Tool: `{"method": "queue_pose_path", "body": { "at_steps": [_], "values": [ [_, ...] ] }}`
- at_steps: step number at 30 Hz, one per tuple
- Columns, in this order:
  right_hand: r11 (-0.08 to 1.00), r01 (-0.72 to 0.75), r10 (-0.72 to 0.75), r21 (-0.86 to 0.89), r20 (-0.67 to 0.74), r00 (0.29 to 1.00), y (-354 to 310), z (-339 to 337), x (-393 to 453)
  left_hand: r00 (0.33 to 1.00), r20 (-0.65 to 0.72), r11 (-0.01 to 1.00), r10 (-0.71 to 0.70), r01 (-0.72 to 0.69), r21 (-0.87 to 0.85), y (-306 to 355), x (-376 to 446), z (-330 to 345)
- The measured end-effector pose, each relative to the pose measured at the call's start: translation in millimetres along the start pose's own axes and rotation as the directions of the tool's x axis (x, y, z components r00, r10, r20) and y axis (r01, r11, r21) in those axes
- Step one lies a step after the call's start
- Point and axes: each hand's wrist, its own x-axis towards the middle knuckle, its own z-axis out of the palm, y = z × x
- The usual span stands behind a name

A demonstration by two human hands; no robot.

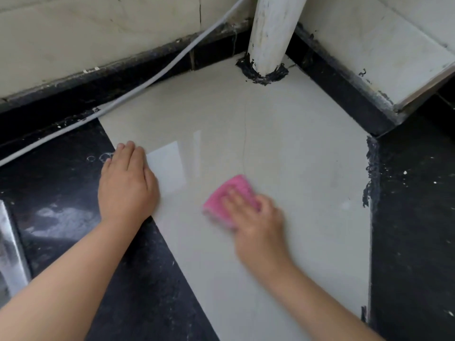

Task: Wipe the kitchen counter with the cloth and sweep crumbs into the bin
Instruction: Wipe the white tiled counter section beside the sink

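Cloth (230, 195), pink, lies on the pale counter (283, 148) under the right hand (256, 217), fingers flat on it; left hand (126, 183) rests flat and open nearby

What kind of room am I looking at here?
Probably a kitchen counter corner: a glossy pale countertop edged in black stone, tiled walls behind, and a white pipe sealed into the surface. A pink cloth is wiping it.

Two hands, the left hand (126, 183) and the right hand (256, 217), are on the counter (283, 148). One pink cloth (230, 195), one white pipe (273, 33) at the far corner, one grey cable (147, 84) along the left edge.
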Motion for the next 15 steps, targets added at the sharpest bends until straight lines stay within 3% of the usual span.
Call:
{"method": "queue_pose_path", "body": {
  "at_steps": [3,5,8,11,13,15],
  "values": [
    [0.924,-0.373,0.362,-0.086,-0.118,0.925,71,-29,19,1.0,-0.004,1.0,-0.002,0.002,0.004,-1,0,1],
    [0.877,-0.481,0.472,-0.025,-0.154,0.868,85,-44,33,1.0,0.011,1.0,-0.005,0.005,0.009,-2,1,2],
    [0.984,-0.18,0.176,-0.002,-0.193,0.965,40,-35,33,0.999,0.036,1.0,0.005,-0.006,0.023,-2,2,1],
    [0.994,0.105,-0.106,-0.035,-0.044,0.993,-8,-12,8,0.998,0.06,1.0,0.005,-0.004,-0.008,-2,2,-3],
    [0.99,0.123,-0.124,-0.065,-0.008,0.992,4,-6,7,0.997,0.074,0.998,0.015,-0.012,-0.054,-4,4,-10],
    [0.995,-0.03,0.022,-0.09,-0.096,0.995,37,-9,23,0.997,0.073,0.998,0.037,-0.033,-0.047,-10,3,-17]
  ]
}}
